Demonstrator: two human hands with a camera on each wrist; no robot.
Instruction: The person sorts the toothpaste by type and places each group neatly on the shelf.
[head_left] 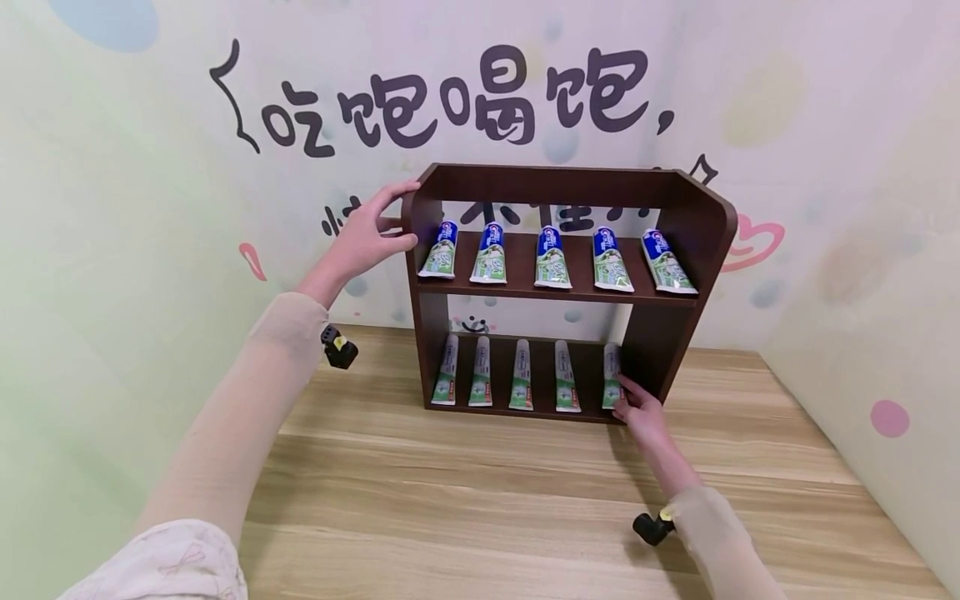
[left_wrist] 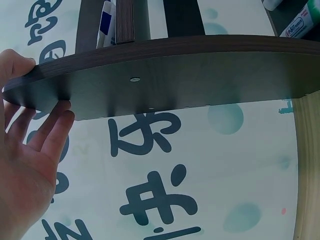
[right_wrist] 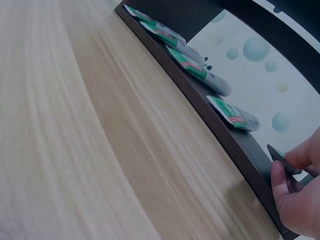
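A dark brown two-tier shelf (head_left: 555, 293) stands on the table against the wall. My left hand (head_left: 370, 236) holds its left side panel (left_wrist: 175, 75) near the top, thumb at the front edge and fingers against the outer face. At the right end of the lower tier, my right hand (head_left: 642, 417) pinches a grey-and-green toothpaste tube (head_left: 611, 367) by its bottom end. In the right wrist view the thumb and finger hide most of that tube. Several matching tubes (head_left: 521, 375) lie in a row to its left. Blue-and-green toothpaste tubes (head_left: 552, 257) line the upper tier.
The wood-grain table (head_left: 465, 500) extends in front of the shelf. Behind rises a pale wall (head_left: 187, 167) with large dark characters and coloured spots. A side wall (head_left: 862, 275) borders the table on the right. Each wrist wears a small black camera (head_left: 654, 528).
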